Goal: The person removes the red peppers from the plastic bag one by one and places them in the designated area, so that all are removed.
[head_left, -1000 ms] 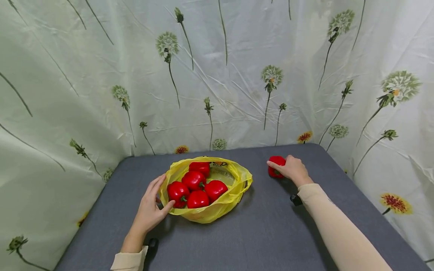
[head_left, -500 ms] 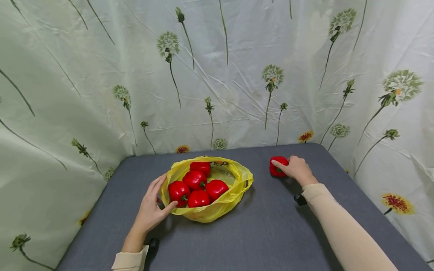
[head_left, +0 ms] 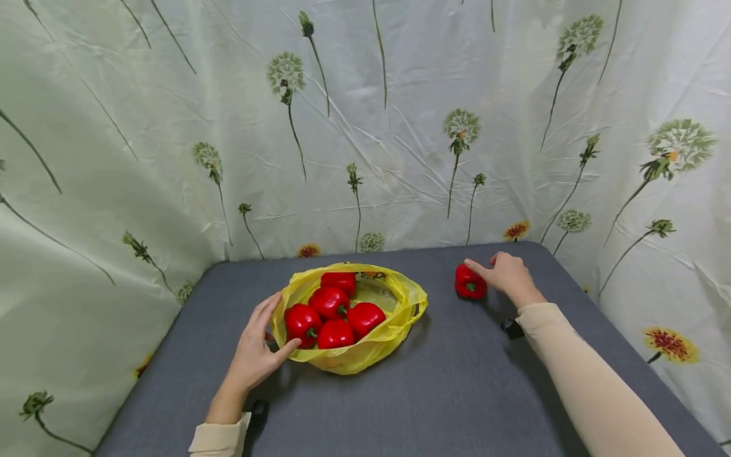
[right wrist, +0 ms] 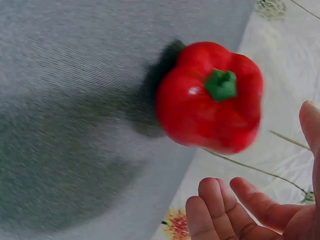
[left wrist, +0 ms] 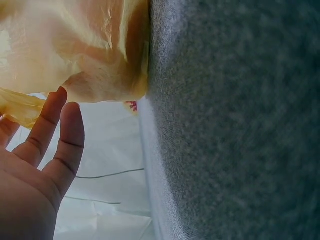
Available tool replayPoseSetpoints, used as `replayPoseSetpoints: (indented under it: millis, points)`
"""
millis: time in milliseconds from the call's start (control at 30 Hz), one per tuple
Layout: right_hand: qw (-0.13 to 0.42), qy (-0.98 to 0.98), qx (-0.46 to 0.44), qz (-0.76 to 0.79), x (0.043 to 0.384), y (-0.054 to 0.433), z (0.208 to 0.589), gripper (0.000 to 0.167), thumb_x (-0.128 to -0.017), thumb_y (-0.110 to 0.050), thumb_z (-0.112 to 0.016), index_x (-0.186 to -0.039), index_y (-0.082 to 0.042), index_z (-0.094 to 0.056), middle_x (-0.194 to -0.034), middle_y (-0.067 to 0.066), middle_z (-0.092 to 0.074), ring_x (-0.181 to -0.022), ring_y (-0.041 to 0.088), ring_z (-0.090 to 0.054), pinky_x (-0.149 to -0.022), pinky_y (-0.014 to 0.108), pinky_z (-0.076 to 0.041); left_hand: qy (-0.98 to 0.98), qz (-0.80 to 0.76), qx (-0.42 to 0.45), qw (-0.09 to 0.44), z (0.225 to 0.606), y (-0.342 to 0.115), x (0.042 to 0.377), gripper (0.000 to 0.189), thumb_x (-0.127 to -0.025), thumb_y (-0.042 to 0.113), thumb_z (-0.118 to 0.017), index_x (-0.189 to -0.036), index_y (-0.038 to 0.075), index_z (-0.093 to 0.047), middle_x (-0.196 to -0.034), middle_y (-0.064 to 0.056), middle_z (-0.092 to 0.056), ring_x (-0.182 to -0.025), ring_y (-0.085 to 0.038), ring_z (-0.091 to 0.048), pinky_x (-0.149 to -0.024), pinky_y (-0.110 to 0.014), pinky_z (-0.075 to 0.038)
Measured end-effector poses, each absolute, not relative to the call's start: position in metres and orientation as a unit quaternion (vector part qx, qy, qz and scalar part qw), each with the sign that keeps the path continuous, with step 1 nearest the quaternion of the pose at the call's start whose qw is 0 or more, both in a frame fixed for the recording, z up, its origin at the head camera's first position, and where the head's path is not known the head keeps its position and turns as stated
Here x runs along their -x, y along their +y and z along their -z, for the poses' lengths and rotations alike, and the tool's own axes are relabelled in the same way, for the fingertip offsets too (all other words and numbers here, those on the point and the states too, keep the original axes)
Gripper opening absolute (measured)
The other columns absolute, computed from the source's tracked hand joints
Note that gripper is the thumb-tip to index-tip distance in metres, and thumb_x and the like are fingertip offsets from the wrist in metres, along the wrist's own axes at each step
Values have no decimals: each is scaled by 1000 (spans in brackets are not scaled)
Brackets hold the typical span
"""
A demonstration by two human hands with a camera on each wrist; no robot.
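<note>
A yellow plastic bag (head_left: 342, 363) stands with its mouth wide on the grey table, holding several glossy red bell peppers (head_left: 328, 303) with green stems. Against its left side rests my left hand (head_left: 257, 349), thumb at the front rim. In the left wrist view the fingertips (left wrist: 59, 97) touch the yellow plastic, their fingers fairly straight. One more bell pepper (head_left: 471, 282) sits alone on the table at the far right, its green stem (right wrist: 220, 84) visible from the right wrist. My right hand (head_left: 505, 276) hovers just right of that pepper, fingers loose and apart from it.
The grey table (head_left: 411, 406) reaches back to a pale curtain (head_left: 394, 146) printed with dandelions, which also hangs at both sides. Dark wrist cameras (head_left: 512, 328) sit under both wrists. Grey tabletop separates the bag from the lone pepper.
My right hand has let go of the lone bell pepper and drawn up and to the right. The pepper stays on the table. My left hand keeps its place at the bag.
</note>
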State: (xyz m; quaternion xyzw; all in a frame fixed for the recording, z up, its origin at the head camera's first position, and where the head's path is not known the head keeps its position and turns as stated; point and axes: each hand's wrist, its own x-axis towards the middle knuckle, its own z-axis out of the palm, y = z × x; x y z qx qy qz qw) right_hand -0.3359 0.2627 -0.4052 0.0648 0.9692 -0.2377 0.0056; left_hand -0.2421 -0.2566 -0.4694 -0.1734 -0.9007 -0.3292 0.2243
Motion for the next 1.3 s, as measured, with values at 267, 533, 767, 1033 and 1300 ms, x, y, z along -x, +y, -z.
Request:
replayPoseSetpoints:
  millis: [267,533,767,1033,1300]
  points:
    - [-17,968,-58,244,336,258,386,92,-102,-68,-54,-144,15,-52,-142,40,-58,-114,49,-65,-91,57,-56,-899,330,178,227,470,-256,242,97,-81,24,-93,-163,6,-44,-162,-17,-49,-119,-18,-51,-71,-24,-52]
    - [-22,970,-38,239,336,246,371,89,-103,-66,-55,-143,14,-53,-137,39,-61,-109,47,-67,-88,55,-57,-896,332,185,231,470,-254,241,97,-81,23,-93,-163,6,-44,-161,-17,-49,-120,-19,-51,-71,-24,-53]
    - [-17,965,-26,261,335,230,364,84,-104,-64,-55,-143,10,-55,-125,32,-68,-107,40,-68,-89,52,-56,-892,336,193,235,470,-253,240,97,-80,20,-94,-162,5,-45,-161,-17,-49,-121,-19,-51,-70,-25,-54]
    - [17,956,9,291,329,208,354,80,-104,-65,-57,-145,4,-56,-123,27,-67,-97,33,-66,-78,42,-56,-891,336,194,235,470,-252,239,97,-80,19,-94,-162,5,-45,-162,-17,-49,-123,-20,-51,-71,-28,-56]
    - [44,954,39,294,325,185,349,77,-104,-63,-58,-148,0,-56,-133,26,-66,-111,37,-67,-92,49,-57,-891,334,196,238,470,-253,240,97,-80,19,-94,-162,5,-45,-161,-18,-49,-122,-21,-52,-70,-27,-55]
